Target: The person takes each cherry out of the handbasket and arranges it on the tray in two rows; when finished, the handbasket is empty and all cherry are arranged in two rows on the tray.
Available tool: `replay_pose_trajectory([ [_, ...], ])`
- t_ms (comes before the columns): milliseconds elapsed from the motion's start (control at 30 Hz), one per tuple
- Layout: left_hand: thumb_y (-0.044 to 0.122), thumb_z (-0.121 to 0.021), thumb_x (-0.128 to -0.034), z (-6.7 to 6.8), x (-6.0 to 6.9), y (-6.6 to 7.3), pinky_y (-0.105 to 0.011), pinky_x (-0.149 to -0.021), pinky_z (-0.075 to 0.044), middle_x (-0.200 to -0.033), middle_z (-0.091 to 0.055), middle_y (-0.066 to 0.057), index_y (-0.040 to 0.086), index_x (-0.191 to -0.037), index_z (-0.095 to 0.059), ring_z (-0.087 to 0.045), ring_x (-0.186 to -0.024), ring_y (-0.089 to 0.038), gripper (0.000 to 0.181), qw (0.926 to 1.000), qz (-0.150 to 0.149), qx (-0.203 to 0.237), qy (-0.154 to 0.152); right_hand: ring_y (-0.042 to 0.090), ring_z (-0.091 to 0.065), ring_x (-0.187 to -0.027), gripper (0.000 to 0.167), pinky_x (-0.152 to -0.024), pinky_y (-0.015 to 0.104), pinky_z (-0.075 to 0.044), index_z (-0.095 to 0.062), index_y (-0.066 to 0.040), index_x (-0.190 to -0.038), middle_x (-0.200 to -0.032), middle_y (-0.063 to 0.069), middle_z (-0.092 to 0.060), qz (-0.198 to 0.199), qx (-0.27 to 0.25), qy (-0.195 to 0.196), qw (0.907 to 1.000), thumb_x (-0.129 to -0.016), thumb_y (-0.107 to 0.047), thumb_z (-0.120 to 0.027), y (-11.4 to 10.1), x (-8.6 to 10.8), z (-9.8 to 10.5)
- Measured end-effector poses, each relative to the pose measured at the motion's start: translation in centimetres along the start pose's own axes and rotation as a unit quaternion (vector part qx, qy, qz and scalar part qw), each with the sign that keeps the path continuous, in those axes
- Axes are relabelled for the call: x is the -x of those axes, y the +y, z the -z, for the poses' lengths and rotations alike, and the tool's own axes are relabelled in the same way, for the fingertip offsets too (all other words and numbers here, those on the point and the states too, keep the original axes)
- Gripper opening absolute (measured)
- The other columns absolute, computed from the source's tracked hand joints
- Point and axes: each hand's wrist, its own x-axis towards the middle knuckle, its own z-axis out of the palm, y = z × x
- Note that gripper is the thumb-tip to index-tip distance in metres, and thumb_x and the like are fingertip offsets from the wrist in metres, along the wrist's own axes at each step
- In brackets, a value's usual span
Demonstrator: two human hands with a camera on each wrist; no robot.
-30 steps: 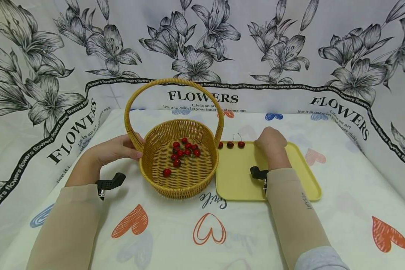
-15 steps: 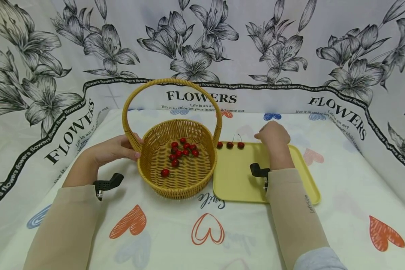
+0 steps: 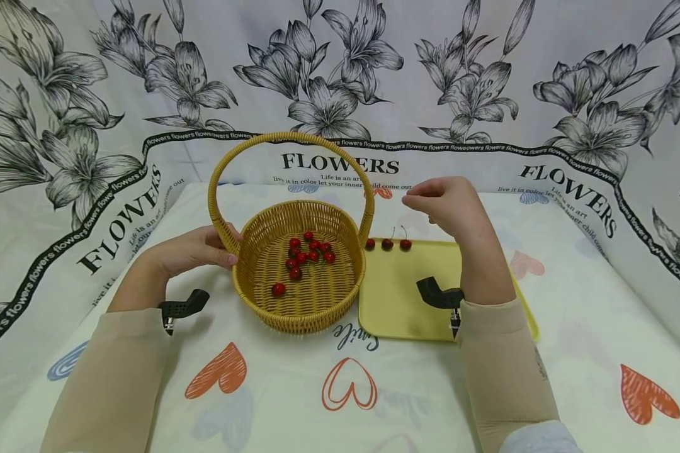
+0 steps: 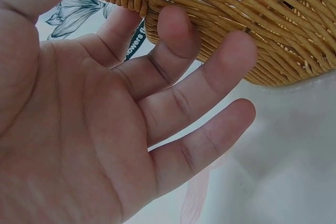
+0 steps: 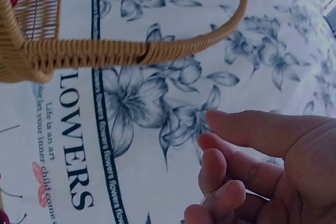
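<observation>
A yellow woven basket (image 3: 300,324) with a tall arched handle stands left of centre. Several red cherries (image 3: 313,255) lie inside it. My left hand (image 3: 189,255) grips the basket where the handle meets the left rim, thumb in front; the left wrist view shows the other fingers spread beneath the weave. To the right is a yellow tray (image 3: 408,296), with three more cherries (image 3: 388,244) along its far edge, the leftmost partly behind the basket. Above the tray's far side hangs my right hand (image 3: 447,204), fingers curled, thumb and forefinger tips close. Whether something is held there is hidden.
A white cloth (image 3: 272,384) printed with hearts covers the table. Behind rises a flower-printed cloth (image 3: 334,82). The basket's handle (image 3: 291,135) arches high, left of the right hand. The tray's left edge lies close against the basket.
My right hand has risen from the tray's far edge and moved slightly left, turning its fingers toward the basket. The left hand, basket and three tray cherries look the same.
</observation>
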Motion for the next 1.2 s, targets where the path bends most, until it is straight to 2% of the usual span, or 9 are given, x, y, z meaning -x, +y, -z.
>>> replay_pose_trajectory([
  [200, 0.002, -0.071, -0.0918, 0.0, -0.2, -0.1, -0.037, -0.091, -0.051, -0.107, -0.07, -0.01, 0.001, -0.115, -0.056, -0.063, -0.101, -0.024, 0.028, 0.9999, 0.0, -0.012, -0.002, 0.029, -0.06, -0.092, 0.03, -0.082, 0.041, -0.05, -0.075, -0.016, -0.113, -0.119, 0.0, -0.066, 0.063, -0.013, -0.013, 0.9979, -0.094, -0.04, -0.075, -2.0, 2.4, -1.1],
  [367, 0.002, -0.071, -0.0919, 0.0, -0.2, -0.2, -0.037, -0.092, -0.05, -0.108, -0.069, -0.01, 0.002, -0.115, -0.057, -0.063, -0.102, -0.025, 0.027, 0.9999, 0.0, -0.013, -0.005, 0.028, -0.063, -0.083, 0.02, -0.066, 0.037, -0.051, -0.077, -0.016, -0.107, -0.11, 0.002, -0.068, 0.113, -0.036, -0.052, 0.9915, -0.094, -0.03, -0.077, -3.6, 4.1, -3.3],
  [467, 0.002, -0.071, -0.0917, 0.1, -0.1, -0.4, -0.036, -0.092, -0.05, -0.109, -0.069, -0.01, 0.002, -0.116, -0.057, -0.063, -0.103, -0.024, 0.028, 0.9999, 0.0, -0.012, -0.004, 0.025, -0.062, -0.079, 0.014, -0.063, 0.035, -0.051, -0.077, -0.016, -0.103, -0.102, 0.003, -0.068, 0.152, -0.039, -0.076, 0.9847, -0.094, -0.027, -0.078, -4.2, 4.4, -5.3],
  [567, 0.003, -0.071, -0.0915, 0.2, -0.1, -0.5, -0.034, -0.093, -0.05, -0.11, -0.069, -0.01, 0.003, -0.118, -0.056, -0.064, -0.103, -0.024, 0.03, 0.9999, 0.003, -0.012, -0.001, 0.022, -0.06, -0.078, 0.011, -0.065, 0.034, -0.05, -0.077, -0.017, -0.101, -0.094, 0.002, -0.067, 0.186, -0.039, -0.1, 0.9767, -0.094, -0.025, -0.078, -4.4, 4.3, -7.8],
  [700, 0.002, -0.071, -0.0916, 0.2, -0.2, -0.7, -0.034, -0.093, -0.05, -0.108, -0.069, -0.009, 0.003, -0.117, -0.056, -0.064, -0.102, -0.024, 0.03, 0.9999, 0.004, -0.01, 0.0, 0.019, -0.059, -0.079, 0.013, -0.067, 0.032, -0.049, -0.076, -0.018, -0.106, -0.088, 0.0, -0.065, 0.218, -0.032, -0.135, 0.9662, -0.095, -0.025, -0.076, -4.1, 4.0, -11.7],
  [800, 0.002, -0.071, -0.0918, 0.1, -0.2, -0.8, -0.035, -0.092, -0.05, -0.107, -0.07, -0.009, 0.003, -0.116, -0.056, -0.064, -0.101, -0.024, 0.029, 0.9999, 0.002, -0.01, -0.003, 0.016, -0.059, -0.082, 0.019, -0.068, 0.028, -0.049, -0.074, -0.017, -0.113, -0.089, -0.002, -0.063, 0.234, -0.004, -0.163, 0.9584, -0.096, -0.025, -0.075, -3.4, 3.7, -14.6],
  [933, 0.002, -0.071, -0.0917, 0.1, -0.2, -0.8, -0.035, -0.092, -0.05, -0.107, -0.07, -0.009, 0.003, -0.116, -0.056, -0.063, -0.101, -0.025, 0.028, 0.9999, 0.004, -0.01, -0.003, 0.012, -0.056, -0.08, 0.029, -0.067, 0.024, -0.047, -0.071, -0.012, -0.123, -0.089, -0.005, -0.064, 0.233, 0.052, -0.211, 0.9479, -0.097, -0.025, -0.074, -2.3, 3.1, -17.5],
  [1100, 0.003, -0.071, -0.0916, 0.0, -0.3, -0.5, -0.035, -0.091, -0.051, -0.107, -0.069, -0.01, 0.001, -0.117, -0.055, -0.064, -0.101, -0.025, 0.03, 0.9999, 0.001, -0.017, -0.001, 0.01, -0.056, -0.075, 0.047, -0.065, 0.023, -0.046, -0.062, -0.01, -0.14, -0.089, -0.007, -0.064, 0.227, 0.133, -0.274, 0.9251, -0.097, -0.024, -0.073, -1.6, 2.5, -18.8],
  [1200, 0.004, -0.071, -0.0916, 0.1, -0.1, -0.3, -0.035, -0.092, -0.051, -0.108, -0.069, -0.01, 0.001, -0.118, -0.054, -0.064, -0.101, -0.025, 0.032, 0.9998, 0.001, -0.022, 0.001, 0.01, -0.058, -0.076, 0.053, -0.067, 0.024, -0.048, -0.055, -0.011, -0.148, -0.09, -0.006, -0.065, 0.237, 0.176, -0.29, 0.9103, -0.099, -0.024, -0.071, -1.9, 2.2, -19.3],
])
